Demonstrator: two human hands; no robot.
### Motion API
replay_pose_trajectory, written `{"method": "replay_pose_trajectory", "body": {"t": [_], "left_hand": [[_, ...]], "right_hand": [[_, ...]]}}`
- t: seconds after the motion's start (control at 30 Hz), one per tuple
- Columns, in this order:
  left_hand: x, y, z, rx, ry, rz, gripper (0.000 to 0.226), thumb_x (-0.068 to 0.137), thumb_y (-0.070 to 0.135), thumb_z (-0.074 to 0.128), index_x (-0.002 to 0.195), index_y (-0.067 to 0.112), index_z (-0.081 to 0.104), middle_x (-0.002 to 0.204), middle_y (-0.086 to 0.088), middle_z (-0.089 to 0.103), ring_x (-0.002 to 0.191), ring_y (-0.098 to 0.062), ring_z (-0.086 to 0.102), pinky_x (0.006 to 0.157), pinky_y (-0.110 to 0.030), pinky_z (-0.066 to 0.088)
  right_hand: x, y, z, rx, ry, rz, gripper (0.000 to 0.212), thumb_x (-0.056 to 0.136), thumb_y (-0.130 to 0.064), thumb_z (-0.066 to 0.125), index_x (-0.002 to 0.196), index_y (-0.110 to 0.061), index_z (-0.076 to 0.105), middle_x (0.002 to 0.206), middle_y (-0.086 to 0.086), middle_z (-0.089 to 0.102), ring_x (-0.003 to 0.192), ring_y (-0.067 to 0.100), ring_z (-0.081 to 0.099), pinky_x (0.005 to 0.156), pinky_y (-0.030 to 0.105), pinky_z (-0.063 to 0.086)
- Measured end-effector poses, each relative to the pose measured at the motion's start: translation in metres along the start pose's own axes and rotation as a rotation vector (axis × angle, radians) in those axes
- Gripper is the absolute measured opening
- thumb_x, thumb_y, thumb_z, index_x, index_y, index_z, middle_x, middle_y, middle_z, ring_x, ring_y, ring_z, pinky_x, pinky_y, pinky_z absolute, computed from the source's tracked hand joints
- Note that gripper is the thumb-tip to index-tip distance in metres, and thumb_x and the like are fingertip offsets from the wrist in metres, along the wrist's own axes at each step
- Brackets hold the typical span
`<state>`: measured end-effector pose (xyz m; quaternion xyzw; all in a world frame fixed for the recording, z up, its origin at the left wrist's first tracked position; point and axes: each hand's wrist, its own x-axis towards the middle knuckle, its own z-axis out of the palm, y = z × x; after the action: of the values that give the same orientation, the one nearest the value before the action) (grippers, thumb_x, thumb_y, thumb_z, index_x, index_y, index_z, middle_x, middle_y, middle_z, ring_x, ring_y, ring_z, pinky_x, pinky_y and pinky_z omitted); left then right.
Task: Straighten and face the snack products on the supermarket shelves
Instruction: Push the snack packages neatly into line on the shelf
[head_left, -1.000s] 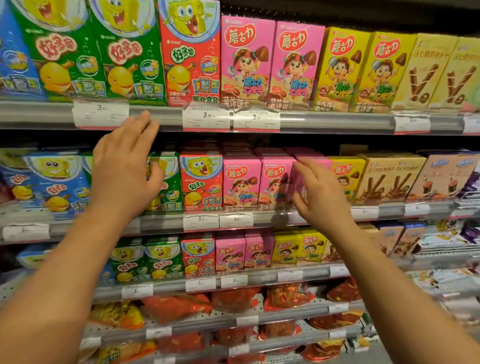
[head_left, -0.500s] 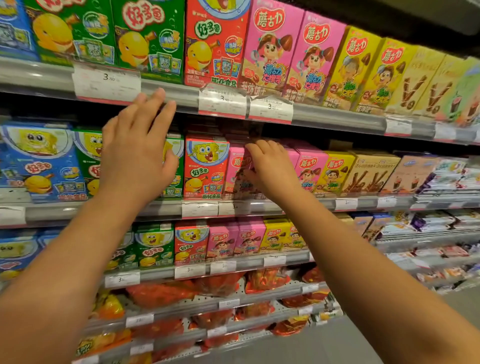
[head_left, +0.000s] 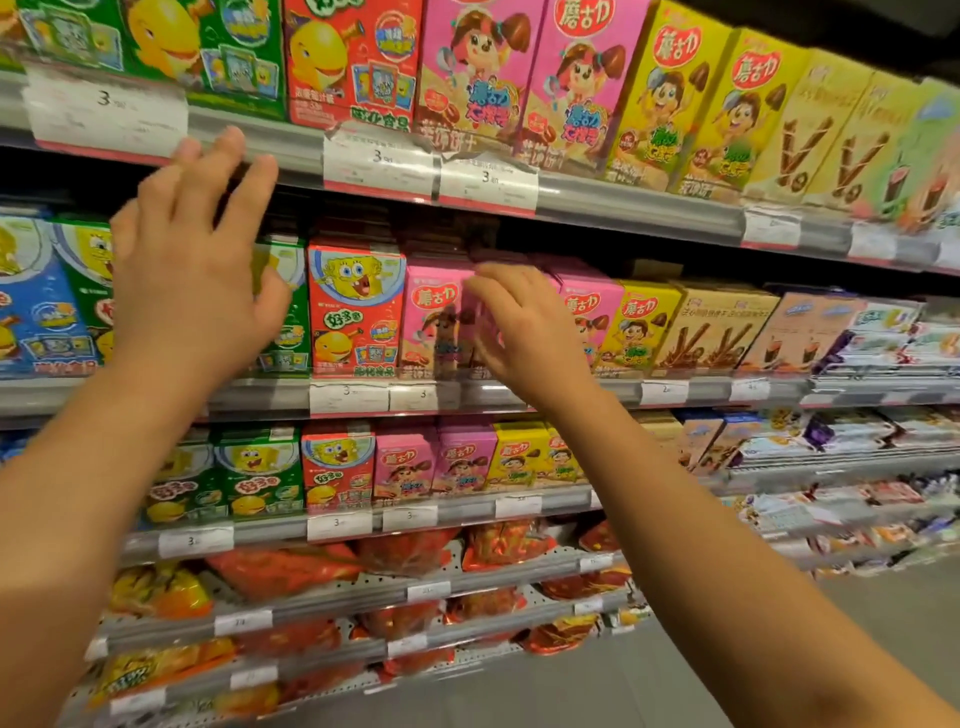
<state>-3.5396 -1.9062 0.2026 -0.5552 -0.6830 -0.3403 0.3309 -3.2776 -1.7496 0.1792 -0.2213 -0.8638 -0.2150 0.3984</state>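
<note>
While both arms reach at the second shelf: two hands work among snack boxes
Left hand (head_left: 192, 275): fingers spread and straight, raised before the green boxes (head_left: 283, 306), holding nothing
Right hand (head_left: 524, 327): fingers curled on the pink box (head_left: 441, 322), second shelf (head_left: 571, 389), beside the red box (head_left: 356, 306)
Below: orange bags (head_left: 280, 569) on the lower shelves
</note>
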Motion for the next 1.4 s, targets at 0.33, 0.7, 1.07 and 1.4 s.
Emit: {"method": "replay_pose_trajectory", "body": {"t": [0.33,0.7,1.07,1.4], "left_hand": [[0.001,-0.002,0.021,-0.020,-0.002,-0.072,0.081,0.084,0.037,0.043,0.160,0.027,0.017,0.170,0.003,0.005,0.155,-0.036,0.012,0.121,-0.060,0.022],[0.001,0.012,0.009,-0.012,-0.016,-0.096,0.083,0.082,0.032,0.050,0.159,0.023,0.020,0.168,-0.007,0.013,0.154,-0.037,0.013,0.121,-0.062,0.020],[0.003,0.031,-0.003,0.082,-0.078,-0.146,0.086,0.086,0.009,0.070,0.159,0.015,0.026,0.167,-0.011,0.021,0.154,-0.037,0.017,0.120,-0.058,0.026],[0.000,0.022,-0.019,-0.025,-0.070,-0.087,0.068,0.090,0.014,0.060,0.155,0.014,0.039,0.163,-0.007,0.033,0.148,-0.035,0.030,0.116,-0.057,0.036]], "right_hand": [[-0.197,0.019,0.046,0.052,-0.724,0.393,0.071,0.093,-0.033,0.064,0.155,-0.014,0.035,0.161,0.012,0.035,0.146,0.035,0.034,0.115,0.052,0.038],[-0.202,0.040,0.076,0.035,-0.759,0.451,0.080,0.093,-0.035,0.062,0.159,-0.015,0.022,0.165,0.008,0.025,0.155,0.032,0.016,0.124,0.056,0.018],[-0.197,0.030,0.057,0.203,-0.322,0.118,0.051,0.085,-0.024,0.058,0.134,-0.012,0.058,0.142,0.010,0.056,0.130,0.030,0.051,0.107,0.048,0.046],[-0.139,0.000,0.048,0.040,-0.432,0.188,0.075,0.081,-0.035,0.065,0.151,-0.014,0.046,0.159,0.008,0.042,0.147,0.029,0.039,0.117,0.051,0.038]]}}
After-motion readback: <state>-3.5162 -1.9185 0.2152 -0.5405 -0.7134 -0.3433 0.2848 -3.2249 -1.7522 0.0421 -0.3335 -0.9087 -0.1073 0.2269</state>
